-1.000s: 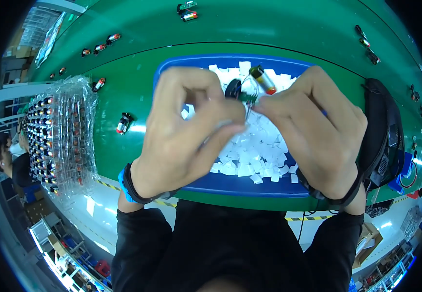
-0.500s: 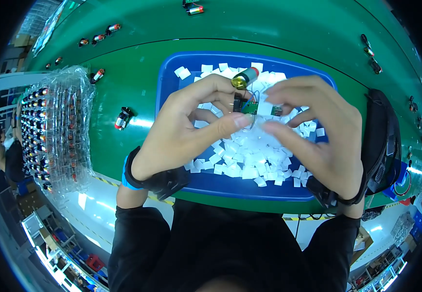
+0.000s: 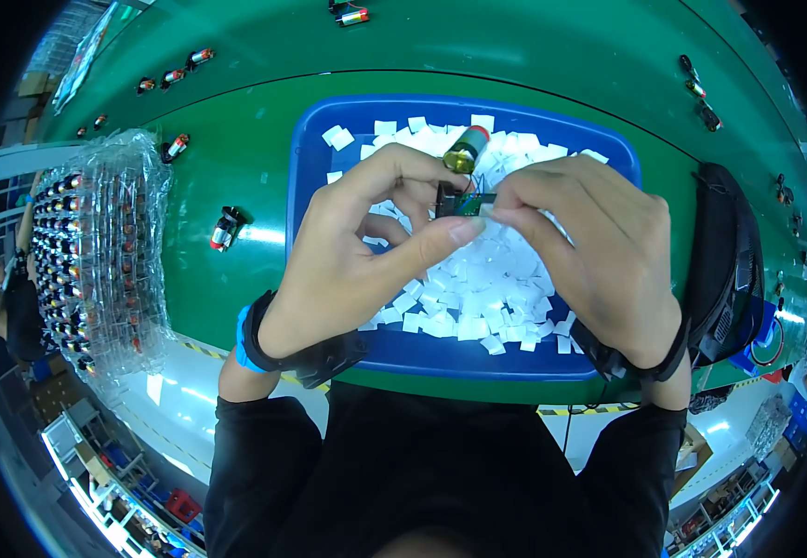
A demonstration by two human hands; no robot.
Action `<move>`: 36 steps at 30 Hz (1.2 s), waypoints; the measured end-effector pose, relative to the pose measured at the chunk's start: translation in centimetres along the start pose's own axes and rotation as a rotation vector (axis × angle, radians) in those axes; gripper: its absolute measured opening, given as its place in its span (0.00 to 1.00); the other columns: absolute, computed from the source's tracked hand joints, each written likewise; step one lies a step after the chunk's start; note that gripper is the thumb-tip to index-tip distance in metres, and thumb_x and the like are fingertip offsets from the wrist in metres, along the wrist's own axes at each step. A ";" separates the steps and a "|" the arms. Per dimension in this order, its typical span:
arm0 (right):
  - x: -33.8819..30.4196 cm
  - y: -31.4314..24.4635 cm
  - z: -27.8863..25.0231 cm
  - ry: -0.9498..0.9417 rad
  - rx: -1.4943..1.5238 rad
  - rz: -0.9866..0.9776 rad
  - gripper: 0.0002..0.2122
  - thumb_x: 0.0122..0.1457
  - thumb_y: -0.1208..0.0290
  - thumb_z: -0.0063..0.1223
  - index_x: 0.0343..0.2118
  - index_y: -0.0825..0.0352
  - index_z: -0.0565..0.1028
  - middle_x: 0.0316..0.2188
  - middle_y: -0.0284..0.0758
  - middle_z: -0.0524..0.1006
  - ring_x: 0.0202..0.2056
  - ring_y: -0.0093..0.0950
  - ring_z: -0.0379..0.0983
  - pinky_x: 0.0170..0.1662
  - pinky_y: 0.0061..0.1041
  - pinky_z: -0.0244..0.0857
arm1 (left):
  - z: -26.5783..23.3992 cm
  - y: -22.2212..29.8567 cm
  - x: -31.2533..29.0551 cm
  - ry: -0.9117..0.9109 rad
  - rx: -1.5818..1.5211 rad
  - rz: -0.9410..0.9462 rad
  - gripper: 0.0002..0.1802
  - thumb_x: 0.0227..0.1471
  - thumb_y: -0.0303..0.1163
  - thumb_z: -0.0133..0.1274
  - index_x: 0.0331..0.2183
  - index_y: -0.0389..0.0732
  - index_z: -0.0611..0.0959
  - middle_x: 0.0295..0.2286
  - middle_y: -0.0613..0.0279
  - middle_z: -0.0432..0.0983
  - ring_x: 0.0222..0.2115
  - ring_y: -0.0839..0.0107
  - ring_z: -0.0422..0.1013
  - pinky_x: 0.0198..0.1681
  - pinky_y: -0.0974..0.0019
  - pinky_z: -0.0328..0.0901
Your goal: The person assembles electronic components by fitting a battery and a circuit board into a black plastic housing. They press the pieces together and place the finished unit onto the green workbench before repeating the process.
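My left hand point(image 3: 357, 228) pinches a small green circuit board point(image 3: 469, 200) with a black part at its left end. Thin wires join the board to a cylindrical battery point(image 3: 466, 151), silver-grey with a red end and a yellow end, standing out above my left fingers. My right hand point(image 3: 599, 246) is closed over the board's right end, thumb and index finger pressed together. A bit of a white square piece point(image 3: 487, 211) shows on the board beside those fingertips; the rest is hidden. Below both hands many loose white square pieces point(image 3: 478, 288) fill a blue tray point(image 3: 303, 139).
Left of the tray lies a battery-and-board unit point(image 3: 226, 230); a plastic-wrapped stack of such units point(image 3: 97, 260) stands farther left. More units point(image 3: 201, 58) lie across the green table point(image 3: 515, 46). A black bag point(image 3: 724, 260) sits right of the tray.
My right hand has moved left, its spread fingers closing over the board's right end and the white piece. My left hand keeps its hold; the view has shifted slightly.
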State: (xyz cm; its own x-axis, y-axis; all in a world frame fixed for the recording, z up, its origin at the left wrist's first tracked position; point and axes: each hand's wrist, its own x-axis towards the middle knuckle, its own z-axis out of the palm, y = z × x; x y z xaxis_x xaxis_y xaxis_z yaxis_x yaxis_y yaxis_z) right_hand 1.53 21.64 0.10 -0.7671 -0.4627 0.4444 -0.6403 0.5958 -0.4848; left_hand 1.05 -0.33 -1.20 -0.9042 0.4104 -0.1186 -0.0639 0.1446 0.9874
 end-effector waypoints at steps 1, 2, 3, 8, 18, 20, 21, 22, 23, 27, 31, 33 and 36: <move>0.2 -0.1 -0.4 -0.001 0.002 -0.003 0.07 0.49 0.80 0.64 0.31 0.70 0.77 0.30 0.37 0.80 0.31 0.32 0.78 0.30 0.23 0.70 | 0.0 -0.2 0.0 0.003 0.001 -0.001 0.15 0.52 0.29 0.62 0.41 0.37 0.78 0.26 0.68 0.73 0.30 0.80 0.72 0.27 0.74 0.68; 0.4 -0.1 -1.0 -0.049 0.001 0.000 0.08 0.49 0.80 0.64 0.32 0.70 0.78 0.32 0.38 0.80 0.33 0.33 0.78 0.32 0.24 0.70 | 0.1 -0.6 0.1 0.061 0.058 0.065 0.14 0.52 0.28 0.62 0.41 0.37 0.78 0.26 0.68 0.72 0.29 0.80 0.72 0.27 0.74 0.68; 0.6 -0.2 -1.7 -0.097 0.000 0.002 0.08 0.49 0.80 0.64 0.33 0.70 0.78 0.34 0.38 0.80 0.35 0.34 0.78 0.33 0.25 0.70 | 0.1 -1.0 0.2 0.120 0.115 0.131 0.14 0.51 0.28 0.61 0.41 0.38 0.78 0.26 0.68 0.72 0.28 0.80 0.71 0.27 0.74 0.67; 0.2 1.1 -0.9 -0.070 -0.177 0.082 0.09 0.51 0.77 0.63 0.36 0.69 0.78 0.39 0.37 0.79 0.40 0.36 0.76 0.39 0.29 0.70 | -0.8 -1.0 0.3 0.052 0.246 0.192 0.10 0.57 0.25 0.54 0.41 0.34 0.75 0.32 0.63 0.71 0.28 0.79 0.68 0.28 0.75 0.69; 0.3 1.2 0.0 -0.119 0.319 0.112 0.12 0.50 0.75 0.66 0.38 0.68 0.77 0.35 0.36 0.80 0.38 0.31 0.76 0.39 0.28 0.69 | 0.3 -0.7 -0.2 0.004 0.267 0.233 0.09 0.52 0.27 0.54 0.36 0.38 0.76 0.26 0.63 0.71 0.26 0.75 0.68 0.25 0.73 0.64; 0.4 0.9 -0.1 -0.116 0.386 0.107 0.11 0.50 0.75 0.66 0.37 0.67 0.77 0.34 0.35 0.79 0.37 0.30 0.75 0.40 0.29 0.69 | 0.2 -0.3 -0.3 0.022 0.326 0.056 0.07 0.52 0.27 0.52 0.35 0.38 0.75 0.27 0.62 0.71 0.29 0.74 0.69 0.27 0.70 0.64; 0.4 0.8 -0.1 -0.118 0.387 0.106 0.11 0.50 0.75 0.66 0.37 0.67 0.77 0.34 0.35 0.79 0.37 0.30 0.75 0.40 0.29 0.69 | 0.2 -0.4 -0.4 0.023 0.326 0.055 0.07 0.52 0.27 0.52 0.35 0.38 0.75 0.27 0.62 0.71 0.29 0.74 0.69 0.27 0.70 0.64; 0.3 0.6 0.0 -0.122 0.381 0.108 0.12 0.49 0.76 0.67 0.36 0.67 0.78 0.33 0.34 0.79 0.36 0.30 0.75 0.42 0.30 0.69 | 0.2 -0.5 -0.4 0.002 0.305 0.074 0.06 0.52 0.27 0.51 0.35 0.38 0.74 0.28 0.61 0.71 0.30 0.73 0.69 0.30 0.70 0.64; 0.3 0.4 0.1 -0.126 0.375 0.110 0.12 0.47 0.76 0.67 0.35 0.66 0.78 0.32 0.33 0.78 0.36 0.30 0.74 0.43 0.31 0.69 | 0.2 -0.7 -0.4 -0.019 0.283 0.092 0.06 0.53 0.27 0.49 0.35 0.38 0.74 0.29 0.61 0.72 0.32 0.73 0.69 0.33 0.69 0.64; 0.4 0.3 0.3 -0.090 0.242 -0.014 0.13 0.43 0.77 0.69 0.33 0.66 0.78 0.32 0.32 0.79 0.36 0.30 0.74 0.47 0.36 0.69 | -0.4 -1.2 0.4 -0.100 -0.065 0.021 0.06 0.56 0.28 0.48 0.36 0.37 0.74 0.32 0.60 0.74 0.37 0.71 0.69 0.40 0.67 0.63; 0.2 -0.8 0.7 -0.028 0.018 -0.195 0.13 0.39 0.78 0.68 0.31 0.65 0.79 0.34 0.32 0.80 0.36 0.31 0.74 0.50 0.40 0.69 | -0.6 -0.3 0.6 -0.123 -0.545 -0.168 0.10 0.60 0.30 0.48 0.40 0.35 0.76 0.36 0.60 0.75 0.40 0.71 0.70 0.45 0.68 0.62; 0.3 -0.9 0.9 -0.007 -0.061 -0.258 0.13 0.38 0.78 0.68 0.31 0.65 0.79 0.34 0.32 0.81 0.36 0.32 0.74 0.51 0.41 0.69 | -0.6 -0.2 0.6 -0.115 -0.704 -0.238 0.11 0.61 0.31 0.48 0.42 0.34 0.76 0.37 0.60 0.76 0.41 0.71 0.70 0.46 0.68 0.62; 0.2 0.0 1.0 0.091 -0.037 -0.230 0.13 0.40 0.78 0.67 0.32 0.64 0.80 0.36 0.32 0.81 0.37 0.31 0.74 0.50 0.41 0.70 | -0.2 -0.7 0.6 0.011 -0.289 -0.011 0.16 0.63 0.32 0.46 0.49 0.34 0.75 0.40 0.56 0.75 0.44 0.67 0.71 0.48 0.64 0.67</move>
State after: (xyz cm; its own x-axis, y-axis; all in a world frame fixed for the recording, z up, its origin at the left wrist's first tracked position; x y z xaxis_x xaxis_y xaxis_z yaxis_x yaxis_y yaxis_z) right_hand 1.34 20.86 -0.58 -0.5936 -0.5291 0.6064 -0.7943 0.5064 -0.3357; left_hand 0.48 -0.33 -1.93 -0.9072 0.4002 -0.1295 -0.1897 -0.1144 0.9752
